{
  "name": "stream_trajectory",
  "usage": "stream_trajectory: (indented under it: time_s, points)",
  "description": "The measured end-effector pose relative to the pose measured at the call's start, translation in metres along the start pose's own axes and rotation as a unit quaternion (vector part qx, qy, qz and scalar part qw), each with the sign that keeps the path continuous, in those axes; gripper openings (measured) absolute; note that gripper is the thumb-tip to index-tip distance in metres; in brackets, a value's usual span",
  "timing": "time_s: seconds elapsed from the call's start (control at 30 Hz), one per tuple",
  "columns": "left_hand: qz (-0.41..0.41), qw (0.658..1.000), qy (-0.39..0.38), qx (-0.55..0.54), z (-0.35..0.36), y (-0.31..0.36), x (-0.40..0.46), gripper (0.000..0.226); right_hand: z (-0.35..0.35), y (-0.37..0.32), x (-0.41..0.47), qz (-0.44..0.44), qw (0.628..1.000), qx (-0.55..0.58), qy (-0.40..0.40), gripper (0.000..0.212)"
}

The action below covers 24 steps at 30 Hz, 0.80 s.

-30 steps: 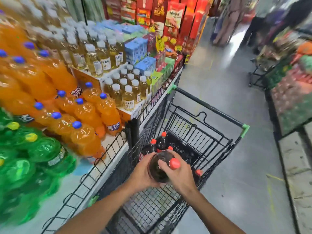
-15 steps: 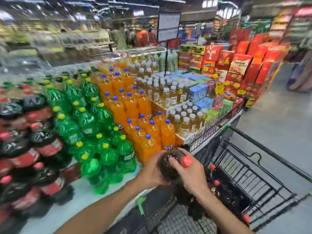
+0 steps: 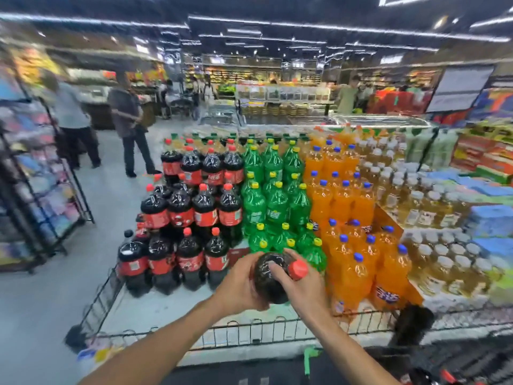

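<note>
Weight is what I judge first: the large dark cola bottle (image 3: 270, 279) of clear plastic looks full, so heavy. Its smooth rounded shoulder is likely slippery, and its wall should yield a little under a squeeze. My left hand (image 3: 238, 284) is wrapped round its left side with the fingers curled under. My right hand (image 3: 302, 290) clamps over the shoulder beside the red screw cap (image 3: 298, 269).

The bottle is held tilted, cap to the right, over the near part of the white display platform (image 3: 155, 309), which is edged by a low black wire rail (image 3: 249, 333). I would want one hand beneath the body and one at the neck.

On the platform beyond stand stacked red-labelled cola bottles (image 3: 191, 209), then green soda bottles (image 3: 274, 207), with orange soda bottles (image 3: 344, 201) to the right. Blurred shoppers (image 3: 130, 126) stand in the far left aisle.
</note>
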State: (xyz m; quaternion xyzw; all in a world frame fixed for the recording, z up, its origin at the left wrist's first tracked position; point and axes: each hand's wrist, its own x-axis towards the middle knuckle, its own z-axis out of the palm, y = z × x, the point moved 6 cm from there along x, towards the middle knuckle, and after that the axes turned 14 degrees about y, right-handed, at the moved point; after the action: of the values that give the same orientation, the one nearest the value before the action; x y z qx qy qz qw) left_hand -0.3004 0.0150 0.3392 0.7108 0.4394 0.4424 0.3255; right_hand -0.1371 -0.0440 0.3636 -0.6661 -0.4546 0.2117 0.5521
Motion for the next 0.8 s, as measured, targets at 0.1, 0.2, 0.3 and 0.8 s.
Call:
stream_trajectory:
  time_s: [0.1,0.2,0.3,0.8]
  points:
    - [-0.010,1.000,0.027,0.010,-0.053,-0.022,-0.007,0.100,0.056,-0.018,-0.009,-0.014,0.999,0.002,-0.043,0.034]
    - [-0.021,0.998,0.062,-0.010,-0.106,-0.045,-0.014,0.093,0.116,-0.032,-0.020,-0.027,0.997,0.004,-0.069,0.027]
    - [-0.036,0.996,0.081,-0.022,-0.156,-0.078,-0.019,0.092,0.178,-0.044,-0.030,-0.025,0.996,0.003,-0.089,0.050]
    - [-0.089,0.994,0.067,0.023,-0.224,-0.195,0.011,0.098,0.308,-0.036,-0.026,0.024,0.992,-0.021,-0.122,0.040]
